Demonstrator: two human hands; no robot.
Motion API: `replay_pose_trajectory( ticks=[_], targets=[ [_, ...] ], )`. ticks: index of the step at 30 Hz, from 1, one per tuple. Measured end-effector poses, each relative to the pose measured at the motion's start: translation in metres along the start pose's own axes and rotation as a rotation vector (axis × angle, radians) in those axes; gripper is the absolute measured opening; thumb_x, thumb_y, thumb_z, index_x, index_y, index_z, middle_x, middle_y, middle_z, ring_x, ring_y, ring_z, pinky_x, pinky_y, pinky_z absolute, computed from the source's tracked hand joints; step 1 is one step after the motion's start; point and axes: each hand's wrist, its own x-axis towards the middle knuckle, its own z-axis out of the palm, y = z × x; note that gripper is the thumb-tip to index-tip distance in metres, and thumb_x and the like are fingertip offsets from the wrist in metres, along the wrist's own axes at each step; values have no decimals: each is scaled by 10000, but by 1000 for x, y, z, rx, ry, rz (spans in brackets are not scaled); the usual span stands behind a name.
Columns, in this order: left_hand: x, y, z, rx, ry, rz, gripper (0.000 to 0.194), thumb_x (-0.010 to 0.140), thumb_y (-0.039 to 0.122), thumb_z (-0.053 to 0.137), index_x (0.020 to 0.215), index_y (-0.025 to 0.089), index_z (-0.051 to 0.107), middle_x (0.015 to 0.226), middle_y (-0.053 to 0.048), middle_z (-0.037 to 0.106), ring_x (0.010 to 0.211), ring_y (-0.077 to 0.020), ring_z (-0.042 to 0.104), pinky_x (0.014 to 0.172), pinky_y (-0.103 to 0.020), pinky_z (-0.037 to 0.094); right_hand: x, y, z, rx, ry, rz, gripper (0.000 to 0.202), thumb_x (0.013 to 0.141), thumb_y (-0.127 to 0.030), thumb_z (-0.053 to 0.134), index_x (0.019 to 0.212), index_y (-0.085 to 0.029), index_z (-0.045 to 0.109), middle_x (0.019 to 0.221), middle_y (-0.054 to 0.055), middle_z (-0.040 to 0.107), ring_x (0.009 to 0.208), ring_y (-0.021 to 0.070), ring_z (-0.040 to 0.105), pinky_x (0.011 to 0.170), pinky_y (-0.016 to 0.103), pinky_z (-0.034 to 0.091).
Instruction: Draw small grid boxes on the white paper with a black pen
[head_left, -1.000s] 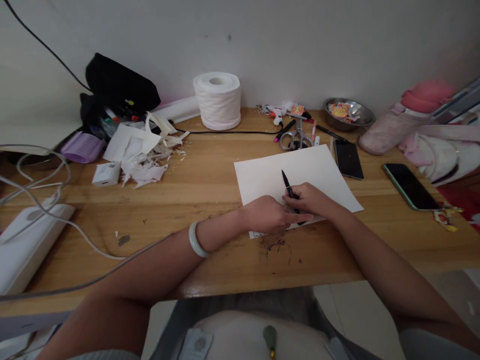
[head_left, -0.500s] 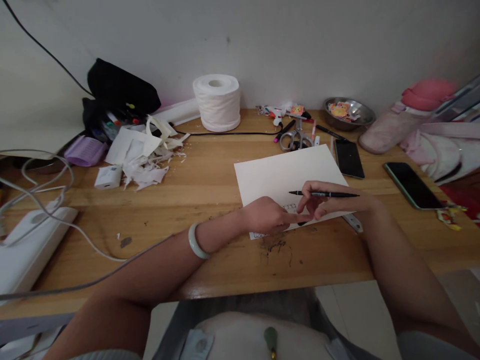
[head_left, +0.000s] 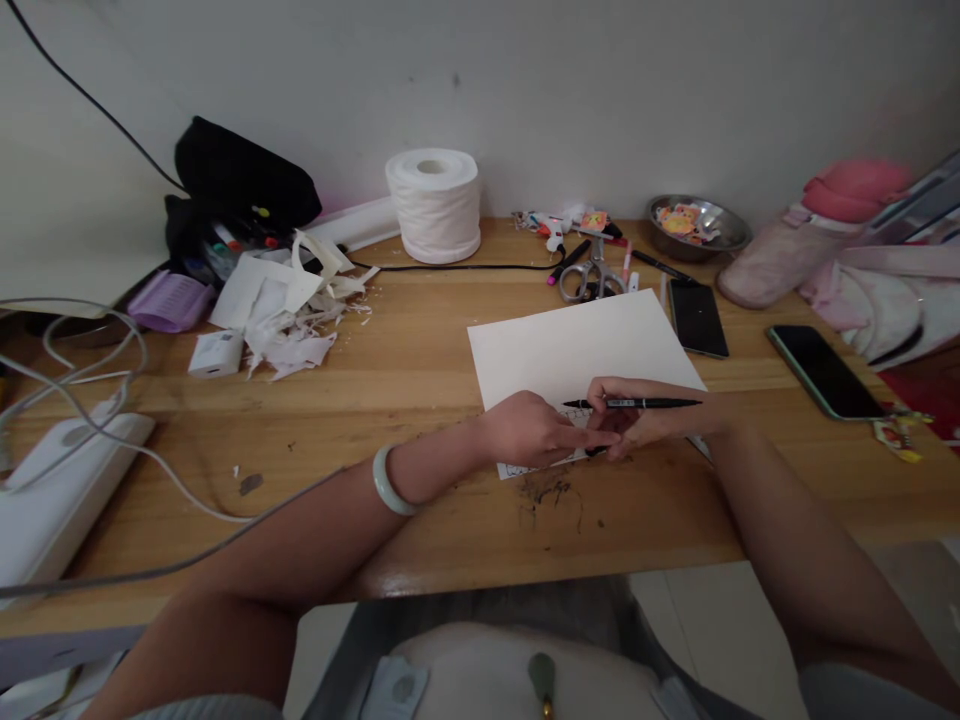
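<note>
A sheet of white paper (head_left: 577,345) lies on the wooden table, with a row of small black drawn outlines near its lower edge. My left hand (head_left: 529,430) rests on the lower part of the sheet, its index finger stretched out to the right and the other fingers curled out of sight. That fingertip meets the fingers of my right hand (head_left: 622,415). A black double-ended marker pen (head_left: 645,403) lies nearly level in my right hand, held between thumb and fingers, its tip pointing left. A small dark thing beneath the fingertips is too covered to name. The end of a metal strip (head_left: 699,447) shows by my right wrist.
Behind the paper lie scissors (head_left: 592,280), a glue gun (head_left: 553,235) and a metal bowl (head_left: 697,228). Two phones (head_left: 697,318) and a pink-lidded bottle (head_left: 795,245) are at right. At left are a tissue roll (head_left: 433,208), paper scraps (head_left: 289,320), cables and a power strip (head_left: 75,490).
My right hand has shifted slightly left and down with the marker pen, which lies a little lower. My left hand has barely moved.
</note>
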Motion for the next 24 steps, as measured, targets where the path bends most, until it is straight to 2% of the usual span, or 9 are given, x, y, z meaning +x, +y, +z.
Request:
replay_pose_trajectory(
  ticks=[14, 18, 21, 24],
  targets=[
    [-1, -1, 2, 28, 13, 23, 440, 827, 198, 421, 1260, 272, 397, 693, 16, 627, 574, -81, 531, 470, -217, 270, 3, 10, -5, -11, -67, -11, 345, 649, -188, 647, 839, -181, 358, 744, -36, 506, 694, 77, 473, 568, 191, 356],
    [-1, 0, 1, 48, 4, 36, 423, 835, 214, 413, 1255, 257, 405, 695, 15, 625, 554, -87, 528, 465, -233, 267, 4, 12, -6, -29, -43, -42, 348, 630, -189, 666, 837, -178, 387, 742, -37, 512, 684, 80, 478, 566, 192, 369],
    [0, 1, 0, 53, 4, 34, 413, 839, 212, 396, 1251, 240, 411, 705, 4, 627, 566, -90, 536, 467, -232, 268, 1, 8, -7, -51, -34, -60, 334, 632, -208, 660, 875, -169, 435, 829, -3, 551, 739, 101, 514, 619, 218, 403],
    [0, 1, 0, 36, 24, 37, 452, 841, 206, 384, 1291, 235, 348, 694, 7, 628, 569, -90, 542, 465, -231, 268, -8, 2, -9, 13, 8, -7, 317, 647, -266, 651, 882, -173, 460, 956, 57, 591, 774, 136, 571, 659, 270, 442]
  ],
)
